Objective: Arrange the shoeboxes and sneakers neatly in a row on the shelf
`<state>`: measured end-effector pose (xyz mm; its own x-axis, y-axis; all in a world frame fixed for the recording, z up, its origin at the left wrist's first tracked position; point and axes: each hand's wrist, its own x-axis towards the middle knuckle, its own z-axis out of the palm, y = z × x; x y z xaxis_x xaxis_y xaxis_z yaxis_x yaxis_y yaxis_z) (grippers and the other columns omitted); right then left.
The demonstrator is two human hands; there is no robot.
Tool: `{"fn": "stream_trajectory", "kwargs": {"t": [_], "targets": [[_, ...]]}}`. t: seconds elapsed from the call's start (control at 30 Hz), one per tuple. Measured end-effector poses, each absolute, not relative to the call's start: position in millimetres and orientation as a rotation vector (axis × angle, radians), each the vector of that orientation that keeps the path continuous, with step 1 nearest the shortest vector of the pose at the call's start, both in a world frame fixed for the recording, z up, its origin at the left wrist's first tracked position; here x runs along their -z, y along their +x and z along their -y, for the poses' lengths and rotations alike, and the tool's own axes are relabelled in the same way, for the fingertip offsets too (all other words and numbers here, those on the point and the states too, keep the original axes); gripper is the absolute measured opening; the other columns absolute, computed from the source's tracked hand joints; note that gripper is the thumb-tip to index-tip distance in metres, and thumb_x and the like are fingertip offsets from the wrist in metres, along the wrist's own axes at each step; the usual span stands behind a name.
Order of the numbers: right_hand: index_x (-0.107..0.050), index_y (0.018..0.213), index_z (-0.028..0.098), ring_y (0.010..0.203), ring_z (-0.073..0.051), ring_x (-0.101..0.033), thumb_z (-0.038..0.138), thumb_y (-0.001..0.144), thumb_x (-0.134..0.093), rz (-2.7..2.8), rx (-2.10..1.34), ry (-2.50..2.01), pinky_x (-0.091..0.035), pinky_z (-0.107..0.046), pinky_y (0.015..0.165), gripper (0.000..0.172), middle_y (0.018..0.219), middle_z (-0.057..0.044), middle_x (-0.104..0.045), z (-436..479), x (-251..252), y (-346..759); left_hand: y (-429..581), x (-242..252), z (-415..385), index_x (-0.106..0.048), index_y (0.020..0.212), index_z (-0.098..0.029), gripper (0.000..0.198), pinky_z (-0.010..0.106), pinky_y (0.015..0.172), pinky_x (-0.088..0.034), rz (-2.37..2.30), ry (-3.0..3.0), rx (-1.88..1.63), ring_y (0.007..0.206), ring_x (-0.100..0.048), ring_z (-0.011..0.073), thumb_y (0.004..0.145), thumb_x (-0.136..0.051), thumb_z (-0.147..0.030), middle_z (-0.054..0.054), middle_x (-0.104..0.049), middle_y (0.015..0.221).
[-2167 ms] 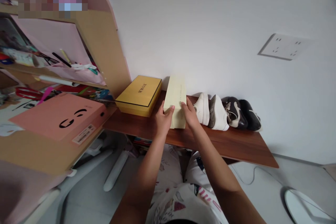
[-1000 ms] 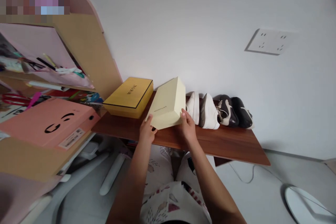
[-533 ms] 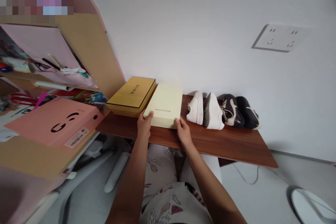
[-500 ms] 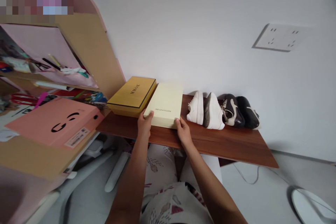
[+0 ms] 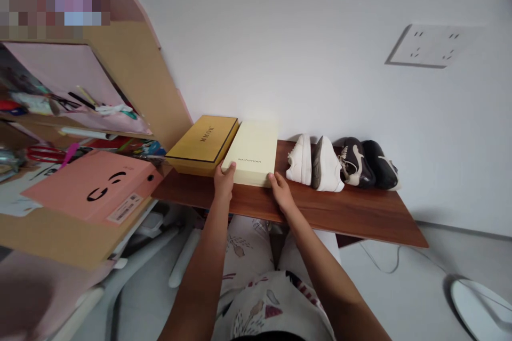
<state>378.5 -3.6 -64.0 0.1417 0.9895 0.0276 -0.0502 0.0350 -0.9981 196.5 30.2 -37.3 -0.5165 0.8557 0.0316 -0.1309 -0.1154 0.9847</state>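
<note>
Two hands meet at the near end of a pale cream shoebox (image 5: 254, 152), which lies flat on the wooden shelf (image 5: 328, 213) near its front edge, toward the shelf's left end. The left hand (image 5: 223, 181) cups the box's near left corner, its thumb on the lid and its fingers curled loosely round the end. The right hand (image 5: 280, 192) presses its fingertips (image 5: 272, 177) against the near right corner, the palm lying low over the shelf's front edge. Neither grip is clenched: both are half open and simply bear on the cardboard.

The shelf is a long plank of dark reddish wood grain, smooth and slightly glossy, set along a plain white wall (image 5: 304, 42). To the left, over the shelf's left corner, a salmon-pink shoebox (image 5: 96, 186) with black lettering and a white label rests on a tan desk unit. The cream shoebox is a matte rectangular carton with small dark print across its lid. Just beside it on the left, side touching side, lies a mustard-yellow shoebox (image 5: 204, 144) of much the same shape, edged with a thin black line. To the right, near the shelf's back edge, stand a pair of white sneakers (image 5: 316, 162) and a pair of black sneakers (image 5: 370, 170), smooth and rounded.
</note>
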Motion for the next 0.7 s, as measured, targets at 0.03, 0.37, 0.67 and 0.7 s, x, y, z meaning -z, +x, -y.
{"fn": "stream_trajectory", "kwargs": {"t": [0.03,0.37,0.67,0.7], "targets": [[-0.066,0.12,0.019,0.127,-0.029,-0.056,0.067,0.078,-0.062,1.048,-1.111,-1.219,-0.04,-0.046,0.111,0.063,0.135,-0.012,-0.062,9,65,383,197,38,-27,-0.062,0.117,-0.016,0.048,0.04,0.103,-0.045,-1.446,0.858,-1.726,0.111,-0.064,0.0241,0.078,-0.076,-0.041,0.015,-0.067,0.12],[-0.066,0.11,0.017,0.1,-0.024,-0.067,0.057,0.074,-0.072,0.793,-0.654,-1.277,-0.049,-0.044,0.097,0.054,0.108,-0.011,-0.072,61,70,533,265,58,47,-0.047,0.137,-0.02,0.055,0.044,0.112,-0.037,-1.703,1.514,-1.756,0.133,-0.047,0.0271,0.088,-0.064,-0.038,0.017,-0.049,0.14],[-0.056,0.128,0.014,0.113,-0.028,-0.061,0.062,0.067,-0.074,0.995,-0.528,-1.635,-0.047,-0.042,0.101,0.08,0.125,-0.017,-0.063,35,82,576,377,62,-11,-0.035,0.146,-0.014,0.08,0.049,0.116,-0.031,-1.419,1.702,-1.242,0.144,-0.034,0.0329,0.08,-0.073,-0.039,0.022,-0.037,0.153],[-0.056,0.129,0.014,0.112,-0.028,-0.061,0.061,0.065,-0.076,1.038,-0.549,-1.643,-0.047,-0.042,0.101,0.082,0.124,-0.016,-0.064,30,81,576,381,62,-21,-0.036,0.145,-0.012,0.084,0.048,0.117,-0.03,-1.462,1.655,-1.193,0.145,-0.032,0.0342,0.077,-0.076,-0.039,0.024,-0.036,0.153]]}}
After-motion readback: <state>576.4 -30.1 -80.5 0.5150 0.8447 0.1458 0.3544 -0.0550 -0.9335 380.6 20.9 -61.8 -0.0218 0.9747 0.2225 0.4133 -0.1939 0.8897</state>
